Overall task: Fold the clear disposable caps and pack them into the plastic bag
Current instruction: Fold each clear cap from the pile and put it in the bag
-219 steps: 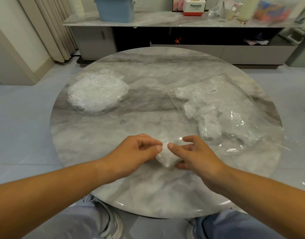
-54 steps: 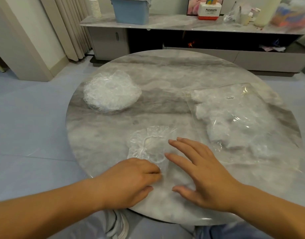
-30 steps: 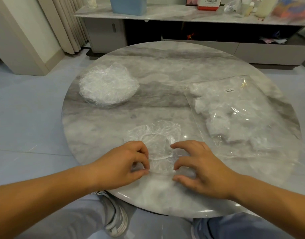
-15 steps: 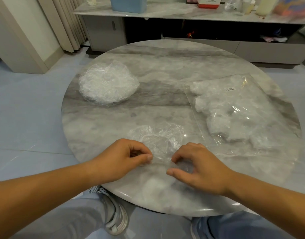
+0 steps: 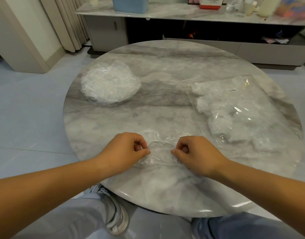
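At lower centre, pinching cap by both sides with left hand and right hand, fingers curled. Pile upper left, bag right.

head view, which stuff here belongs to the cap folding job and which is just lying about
In the job: clear cap pinched by left hand and right hand; pile of unfolded caps; plastic bag holding folded caps.
Lying about: blue bin, Panasonic box, cream bottle, all on the sideboard.
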Demonstrator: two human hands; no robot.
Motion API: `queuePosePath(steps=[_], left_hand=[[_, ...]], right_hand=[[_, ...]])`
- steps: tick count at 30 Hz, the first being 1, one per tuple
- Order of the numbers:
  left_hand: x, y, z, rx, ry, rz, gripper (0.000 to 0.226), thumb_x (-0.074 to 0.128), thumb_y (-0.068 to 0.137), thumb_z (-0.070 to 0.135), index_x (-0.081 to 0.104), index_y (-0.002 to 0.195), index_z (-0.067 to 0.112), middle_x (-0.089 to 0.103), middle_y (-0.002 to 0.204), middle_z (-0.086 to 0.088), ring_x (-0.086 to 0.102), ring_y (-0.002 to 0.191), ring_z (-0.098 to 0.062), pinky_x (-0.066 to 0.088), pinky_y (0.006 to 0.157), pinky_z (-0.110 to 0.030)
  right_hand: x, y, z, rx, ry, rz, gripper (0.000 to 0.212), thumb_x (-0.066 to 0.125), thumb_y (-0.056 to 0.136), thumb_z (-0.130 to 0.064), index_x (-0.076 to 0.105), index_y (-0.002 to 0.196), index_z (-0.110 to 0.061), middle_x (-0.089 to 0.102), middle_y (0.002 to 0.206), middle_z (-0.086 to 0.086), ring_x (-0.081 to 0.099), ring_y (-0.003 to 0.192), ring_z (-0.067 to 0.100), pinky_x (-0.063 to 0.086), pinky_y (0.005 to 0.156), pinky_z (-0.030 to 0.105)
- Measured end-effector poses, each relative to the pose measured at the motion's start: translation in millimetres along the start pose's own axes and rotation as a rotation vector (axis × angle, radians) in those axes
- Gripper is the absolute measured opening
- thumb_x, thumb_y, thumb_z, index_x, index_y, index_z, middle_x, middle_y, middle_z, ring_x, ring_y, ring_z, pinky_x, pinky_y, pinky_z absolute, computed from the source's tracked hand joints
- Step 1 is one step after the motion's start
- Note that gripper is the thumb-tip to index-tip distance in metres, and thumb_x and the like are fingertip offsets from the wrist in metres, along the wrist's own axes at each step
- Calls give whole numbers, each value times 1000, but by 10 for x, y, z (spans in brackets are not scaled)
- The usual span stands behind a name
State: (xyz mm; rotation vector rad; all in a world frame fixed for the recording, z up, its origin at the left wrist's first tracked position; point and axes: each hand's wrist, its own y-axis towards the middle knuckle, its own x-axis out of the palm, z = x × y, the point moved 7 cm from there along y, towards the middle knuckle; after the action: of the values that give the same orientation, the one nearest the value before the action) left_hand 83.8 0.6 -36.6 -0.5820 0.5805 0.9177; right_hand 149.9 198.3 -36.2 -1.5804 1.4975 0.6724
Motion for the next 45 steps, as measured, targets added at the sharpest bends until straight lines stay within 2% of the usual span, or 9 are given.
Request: queuePosePath(steps=[8, 12, 16, 22, 27, 33, 36, 40, 45], left_hand=[[-68, 107, 20, -20, 203, -21, 31, 83, 79, 36, 59, 96, 28, 62, 75, 8, 58, 69, -5, 45, 62, -24], [-74, 166, 71, -129, -32, -68, 71, 86, 77, 30, 45, 135, 30, 69, 82, 1, 64, 65, -10, 49, 56, -23], [56, 141, 133, -246, -410, -203, 107, 83, 82, 14, 11, 160, 28, 75, 92, -15, 70, 69, -21, 55, 61, -27], [112, 103, 115, -325, -593, -244, 96, 64, 96, 6, -2, 161, 30, 75, 104, -19, 75, 92, -33, 61, 86, -47], [70, 135, 118, -327, -663, -269, 79, 57, 102, 22, 5, 159, 39, 76, 102, -19, 75, 93, -34, 58, 91, -52], [74, 144, 122, -335, -699, -352, 40, 49, 103, 43, 60, 123, 11, 75, 106, -21, 73, 100, -34, 55, 98, -51], [68, 173, 78, -334, -709, -315, 31, 58, 100, 34, 61, 95, 4, 73, 104, -25, 73, 99, -36, 55, 98, -54], [49, 164, 4, -326, -536, -273, 29, 74, 91, 26, 68, 92, -3, 75, 96, -24, 74, 79, -27, 62, 83, -44], [-7, 153, 31, -334, -427, -120, 53, 83, 74, 51, 55, 84, 7, 75, 77, -18, 73, 66, -28, 64, 71, -45]], right_hand=[[-110, 30, -104, -24, -152, 92, 26, 72, 87, -42, 57, 105, -30, 56, 92, -16, 55, 89, 9, 43, 74, 25], [-285, 59, -160, 25, 241, 182, 53, 76, 89, -32, 46, 132, -31, 66, 84, -9, 62, 75, 2, 44, 69, 17], [-154, 146, -147, 183, 707, -31, 75, 70, 95, -20, 27, 154, -30, 77, 87, 6, 73, 69, 19, 52, 56, 26], [-32, 159, -55, 324, 889, -189, 29, 61, 101, -24, 58, 123, -5, 72, 103, 24, 72, 74, 31, 61, 66, 39], [-120, 146, -67, 247, 960, -120, 30, 60, 101, -26, 63, 97, 4, 73, 99, 25, 72, 76, 33, 61, 65, 37], [-159, -32, -105, -155, 267, -38, 48, 49, 93, -61, 70, 77, -21, 69, 79, 1, 62, 74, 17, 51, 70, 34], [-68, -136, -91, -378, -45, -17, 42, 40, 99, -58, 62, 74, -33, 50, 73, -13, 50, 80, 2, 42, 72, 24], [5, -191, -31, -437, -137, 2, 33, 31, 100, -58, 46, 75, -43, 37, 78, -18, 41, 83, -6, 34, 69, 22], [62, -214, -55, -499, -264, -2, 48, 31, 101, -54, 68, 89, -27, 39, 87, -13, 38, 84, 0, 41, 73, 24]])
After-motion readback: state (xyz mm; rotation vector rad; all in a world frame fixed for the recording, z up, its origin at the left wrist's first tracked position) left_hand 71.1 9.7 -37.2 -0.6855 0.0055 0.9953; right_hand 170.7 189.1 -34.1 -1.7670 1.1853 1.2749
